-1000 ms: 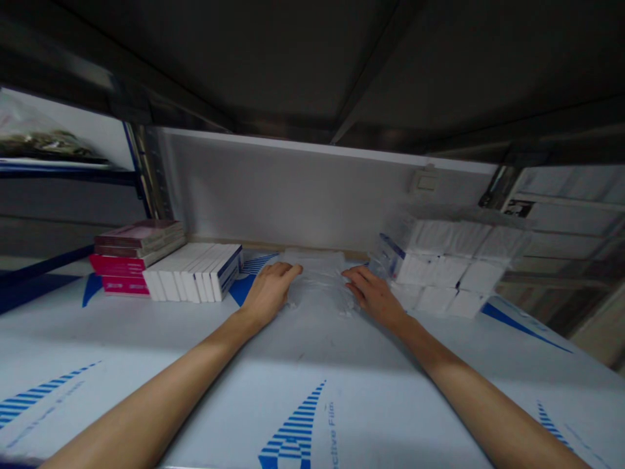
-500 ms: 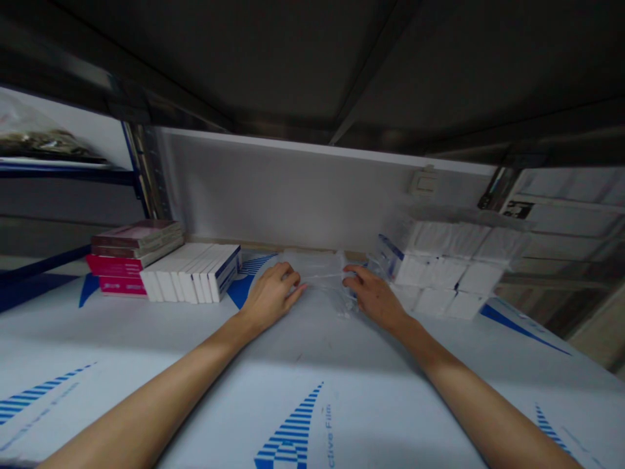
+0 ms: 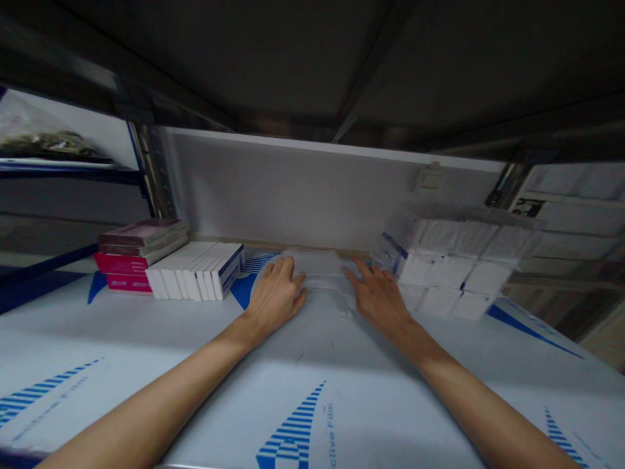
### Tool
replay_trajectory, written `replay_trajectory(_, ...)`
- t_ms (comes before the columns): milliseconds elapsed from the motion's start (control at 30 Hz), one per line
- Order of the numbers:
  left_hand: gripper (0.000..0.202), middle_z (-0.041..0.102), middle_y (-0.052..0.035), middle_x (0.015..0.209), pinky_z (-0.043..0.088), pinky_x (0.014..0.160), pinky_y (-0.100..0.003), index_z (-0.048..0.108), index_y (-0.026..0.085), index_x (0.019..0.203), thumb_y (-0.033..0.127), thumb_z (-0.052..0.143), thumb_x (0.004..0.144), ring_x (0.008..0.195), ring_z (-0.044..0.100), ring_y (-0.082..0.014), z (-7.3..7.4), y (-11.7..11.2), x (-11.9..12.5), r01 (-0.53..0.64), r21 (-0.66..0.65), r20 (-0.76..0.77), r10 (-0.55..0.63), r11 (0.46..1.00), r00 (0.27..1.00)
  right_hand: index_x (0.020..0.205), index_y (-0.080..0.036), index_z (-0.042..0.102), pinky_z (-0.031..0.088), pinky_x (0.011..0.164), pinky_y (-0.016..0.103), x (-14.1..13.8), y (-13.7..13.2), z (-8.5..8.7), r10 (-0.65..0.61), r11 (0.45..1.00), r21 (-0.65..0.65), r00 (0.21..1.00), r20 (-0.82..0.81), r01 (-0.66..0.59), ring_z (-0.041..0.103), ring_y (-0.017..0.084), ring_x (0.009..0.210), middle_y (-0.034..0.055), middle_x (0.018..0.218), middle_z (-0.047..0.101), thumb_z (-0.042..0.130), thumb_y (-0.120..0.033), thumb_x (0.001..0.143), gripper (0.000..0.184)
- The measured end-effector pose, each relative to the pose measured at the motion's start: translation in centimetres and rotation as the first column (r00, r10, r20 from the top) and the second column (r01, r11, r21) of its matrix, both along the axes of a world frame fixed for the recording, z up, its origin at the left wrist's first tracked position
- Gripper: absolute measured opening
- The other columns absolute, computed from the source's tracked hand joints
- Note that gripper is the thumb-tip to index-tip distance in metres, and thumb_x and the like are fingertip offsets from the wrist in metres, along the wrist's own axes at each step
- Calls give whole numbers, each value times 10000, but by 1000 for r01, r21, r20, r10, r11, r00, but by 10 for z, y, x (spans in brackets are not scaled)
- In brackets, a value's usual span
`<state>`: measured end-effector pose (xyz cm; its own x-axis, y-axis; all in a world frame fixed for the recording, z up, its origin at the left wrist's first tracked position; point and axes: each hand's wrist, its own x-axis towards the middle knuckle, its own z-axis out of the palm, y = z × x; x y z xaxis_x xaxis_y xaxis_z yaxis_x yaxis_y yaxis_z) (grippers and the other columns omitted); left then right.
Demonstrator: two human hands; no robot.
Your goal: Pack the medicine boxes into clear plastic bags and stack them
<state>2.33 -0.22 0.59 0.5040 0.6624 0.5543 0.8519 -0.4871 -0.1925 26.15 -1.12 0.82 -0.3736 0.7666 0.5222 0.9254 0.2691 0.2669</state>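
A clear plastic packet (image 3: 325,277) lies at the back of the white shelf board (image 3: 312,371), near the rear wall. My left hand (image 3: 274,293) rests against the packet's left side with its fingers stretched forward and together. Against the packet's right side lies my right hand (image 3: 378,296), fingers flat and slightly spread. Both forearms reach straight in from the front edge. Neither hand is wrapped round the packet.
A row of white boxes (image 3: 198,279) and a stack of red and pink boxes (image 3: 134,254) sit at the back left. A plastic-wrapped bundle of white boxes (image 3: 454,260) stands at the back right. A dark shelf underside (image 3: 312,58) hangs low overhead.
Both hands have slid a little farther back along the packet's sides. My right fingers have gone from pinching its edge to lying flat, and my left fingers have straightened.
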Motion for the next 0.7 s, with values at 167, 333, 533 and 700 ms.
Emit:
replay_trajectory(167,396,590,-132,920,504,839,-405,757,131,970,270,393,1037,919,596,-267,4,-3,1,-80,-61,-38,78,995,996,947,-141,747,578,856,424,2,4,-8,23,998,-53,985,-170,-33,721,289,933,171,1071,752,542,-238,956,227)
replay_trajectory(333,739,505,-192,1382,548,844,-439,289,279,1575,56,488,899,1099,609,-322,3,-1,-2,-220,-15,55,221,975,974,1238,-174,677,587,760,375,4,3,-5,-2,1000,-31,996,-91,-1,724,262,883,181,1233,677,513,28,823,490)
replay_trajectory(533,555,542,-157,1346,575,851,-374,568,222,1382,12,414,891,979,683,-244,2,-1,-4,-28,-172,108,47,985,993,1337,-234,650,566,955,433,3,3,-7,83,984,-140,980,-179,-109,695,289,1124,165,1438,590,524,67,776,650)
replay_trajectory(700,315,581,-152,1082,569,858,-401,734,117,1006,245,447,990,882,663,-251,4,-4,0,14,-149,167,12,989,986,1045,-135,766,563,971,390,2,7,-12,81,984,-127,946,-315,-127,730,245,996,150,1073,759,585,-203,918,232)
